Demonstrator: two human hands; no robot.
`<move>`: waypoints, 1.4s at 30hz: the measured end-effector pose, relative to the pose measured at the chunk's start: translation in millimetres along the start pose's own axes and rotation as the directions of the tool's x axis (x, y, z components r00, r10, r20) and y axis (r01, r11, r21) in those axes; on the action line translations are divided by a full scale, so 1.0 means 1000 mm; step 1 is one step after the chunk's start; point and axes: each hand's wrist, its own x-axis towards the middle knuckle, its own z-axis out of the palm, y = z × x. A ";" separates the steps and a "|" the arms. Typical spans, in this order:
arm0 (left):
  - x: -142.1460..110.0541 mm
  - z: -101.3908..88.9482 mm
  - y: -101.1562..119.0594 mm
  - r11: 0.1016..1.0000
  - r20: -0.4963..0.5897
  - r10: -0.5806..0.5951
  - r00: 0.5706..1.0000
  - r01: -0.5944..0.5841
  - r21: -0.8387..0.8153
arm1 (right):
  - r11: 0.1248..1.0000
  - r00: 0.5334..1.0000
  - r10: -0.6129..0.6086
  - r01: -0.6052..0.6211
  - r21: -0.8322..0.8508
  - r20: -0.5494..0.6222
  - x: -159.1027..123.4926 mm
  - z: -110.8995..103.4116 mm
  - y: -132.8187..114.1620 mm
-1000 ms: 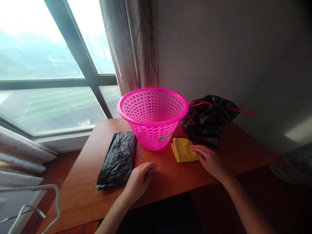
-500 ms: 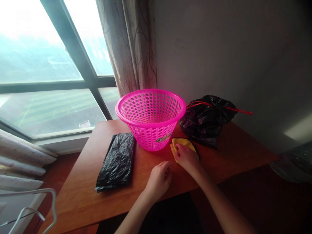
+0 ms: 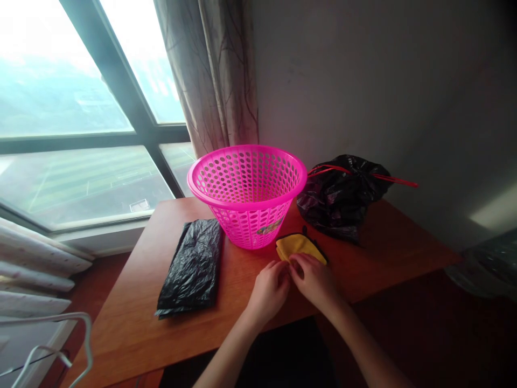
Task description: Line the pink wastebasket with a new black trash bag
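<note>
A folded yellow cloth point(image 3: 297, 245) with a dark edge lies flat on the table, just right of the pink basket's base. At its near edge my left hand point(image 3: 270, 291) and my right hand point(image 3: 315, 280) meet, fingertips together. Both hands are closed in a pinch; whatever sits between the fingers is hidden. The right fingers overlap the cloth's front edge. Behind the hands stands an upright pink plastic basket point(image 3: 246, 207) with round holes and a small label. To its left is a flat, folded black plastic bag point(image 3: 191, 264).
A bulky black plastic bag point(image 3: 335, 202) with red drawstrings point(image 3: 398, 180) rests on the wooden table point(image 3: 133, 318), right of the basket. Beyond are a window point(image 3: 72, 183), a curtain point(image 3: 228, 75) and a grey wall point(image 3: 363, 75). A white metal frame point(image 3: 88, 345) stands at lower left.
My right hand has moved back from the cloth's left corner to its near edge, and the cloth now lies flatter. My left hand has come right to meet it.
</note>
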 end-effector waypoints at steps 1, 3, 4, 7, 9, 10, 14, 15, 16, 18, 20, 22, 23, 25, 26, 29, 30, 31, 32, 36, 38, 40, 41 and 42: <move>0.002 0.001 0.001 1.000 -0.015 -0.018 1.000 0.018 0.012 | 0.997 1.000 0.010 -0.010 0.076 -0.001 0.000 -0.002 0.005; 0.005 0.002 0.001 0.998 -0.050 -0.064 0.997 0.064 0.014 | 0.981 0.996 0.074 -0.065 0.182 -0.046 0.001 -0.008 0.017; 0.007 0.003 0.001 0.996 -0.066 -0.090 0.994 0.090 -0.001 | 0.975 0.989 0.125 -0.107 0.194 -0.085 0.001 -0.011 0.025; 0.013 0.007 -0.002 0.982 -0.086 -0.160 0.983 0.149 -0.114 | 0.963 0.946 0.261 -0.242 0.117 -0.194 0.000 -0.018 0.048; 0.018 0.011 -0.005 0.963 -0.099 -0.194 0.976 0.170 -0.211 | 0.960 0.936 0.281 -0.274 0.063 -0.211 -0.003 -0.019 0.059; 0.020 0.014 -0.006 0.952 -0.116 -0.210 0.971 0.176 -0.249 | 0.962 0.941 0.273 -0.268 0.052 -0.201 -0.004 -0.018 0.063; 0.027 0.027 -0.009 0.928 -0.206 -0.282 0.937 0.212 -0.307 | 0.970 0.958 0.242 -0.236 0.056 -0.155 -0.009 -0.013 0.065; 0.028 0.030 -0.009 0.929 -0.222 -0.282 0.933 0.207 -0.307 | 0.970 0.958 0.243 -0.236 0.063 -0.149 -0.010 -0.013 0.064; 0.029 0.032 -0.007 0.932 -0.234 -0.270 0.934 0.192 -0.307 | 0.968 0.958 0.247 -0.239 0.072 -0.146 -0.011 -0.013 0.062; 0.027 0.033 -0.001 0.947 -0.242 -0.199 0.950 0.122 -0.298 | 0.965 0.956 0.253 -0.238 0.106 -0.149 -0.013 -0.013 0.060; 0.021 0.029 0.008 0.964 -0.211 -0.070 0.975 0.012 -0.266 | 0.958 0.946 0.270 -0.245 0.151 -0.179 -0.017 -0.016 0.059; 0.011 0.023 0.018 0.970 -0.119 0.113 0.986 -0.136 -0.201 | 0.934 0.924 0.321 -0.273 0.233 -0.206 -0.024 -0.021 0.059; 0.004 0.020 0.022 0.962 -0.055 0.213 0.976 -0.219 -0.160 | 0.906 0.914 0.360 -0.293 0.306 -0.189 -0.030 -0.024 0.060; -0.009 0.014 0.026 0.923 0.081 0.383 0.920 -0.377 -0.083 | 0.792 0.887 0.454 -0.357 0.496 -0.086 -0.044 -0.031 0.062; -0.015 0.013 0.026 0.897 0.137 0.442 0.887 -0.440 -0.047 | 0.710 0.869 0.495 -0.394 0.584 -0.015 -0.052 -0.034 0.062; -0.030 0.012 0.020 0.842 0.254 0.514 0.819 -0.538 0.031 | 0.505 0.799 0.581 -0.503 0.701 0.154 -0.075 -0.043 0.062; -0.033 0.012 0.018 0.835 0.276 0.517 0.810 -0.549 0.046 | 0.486 0.786 0.592 -0.524 0.700 0.178 -0.082 -0.045 0.061; -0.035 0.012 0.016 0.831 0.293 0.517 0.804 -0.553 0.053 | 0.489 0.782 0.596 -0.535 0.688 0.184 -0.087 -0.046 0.060; -0.036 0.012 0.015 0.831 0.306 0.513 0.802 -0.553 0.054 | 0.510 0.783 0.597 -0.540 0.670 0.176 -0.091 -0.046 0.059; -0.036 0.009 0.017 0.858 0.305 0.474 0.826 -0.511 0.051 | 0.632 0.814 0.568 -0.526 0.569 0.121 -0.095 -0.041 0.056; -0.033 0.008 0.019 0.875 0.287 0.441 0.850 -0.479 0.074 | 0.702 0.836 0.537 -0.517 0.490 0.113 -0.091 -0.038 0.056; -0.029 0.008 0.020 0.889 0.265 0.405 0.875 -0.444 0.107 | 0.783 0.863 0.497 -0.491 0.381 0.093 -0.086 -0.037 0.054; -0.027 0.008 0.020 0.896 0.252 0.387 0.887 -0.427 0.125 | 0.818 0.876 0.475 -0.474 0.326 0.083 -0.083 -0.037 0.053; -0.024 0.008 0.019 0.901 0.241 0.370 0.897 -0.410 0.144 | 0.846 0.889 0.452 -0.455 0.279 0.078 -0.081 -0.037 0.052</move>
